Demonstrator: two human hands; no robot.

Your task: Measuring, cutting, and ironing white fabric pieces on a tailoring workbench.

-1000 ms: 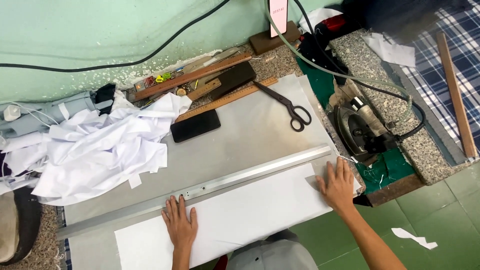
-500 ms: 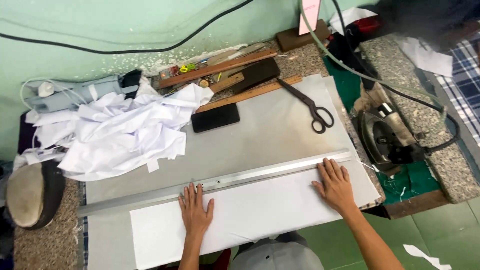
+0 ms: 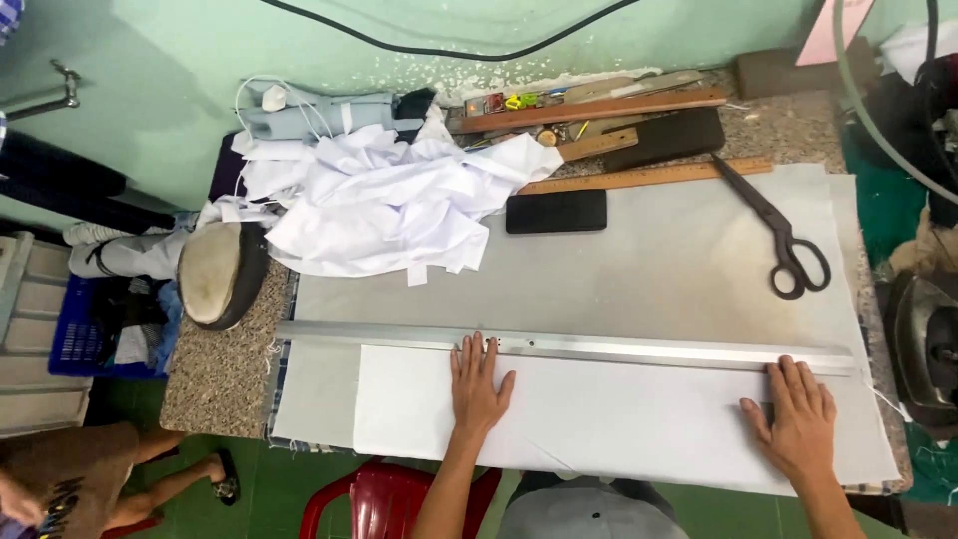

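A long white fabric strip (image 3: 619, 414) lies flat along the near edge of the grey padded table (image 3: 649, 279). A long metal straightedge (image 3: 599, 345) rests along the strip's far edge. My left hand (image 3: 478, 384) lies flat on the strip, fingers spread, fingertips touching the straightedge near its middle. My right hand (image 3: 796, 415) presses flat on the strip's right end, just below the straightedge. Neither hand grips anything.
A heap of white cloth (image 3: 379, 205) covers the back left. A black phone (image 3: 556, 212), black scissors (image 3: 783, 235), wooden rulers (image 3: 639, 178) lie behind. An iron (image 3: 923, 339) sits right. A padded pressing ham (image 3: 220, 274) rests left; a red stool (image 3: 374, 499) stands below.
The view has swung to the right and levelled, so the table sits squarer in frame. Both hands stay flat on the white strip by the straightedge.
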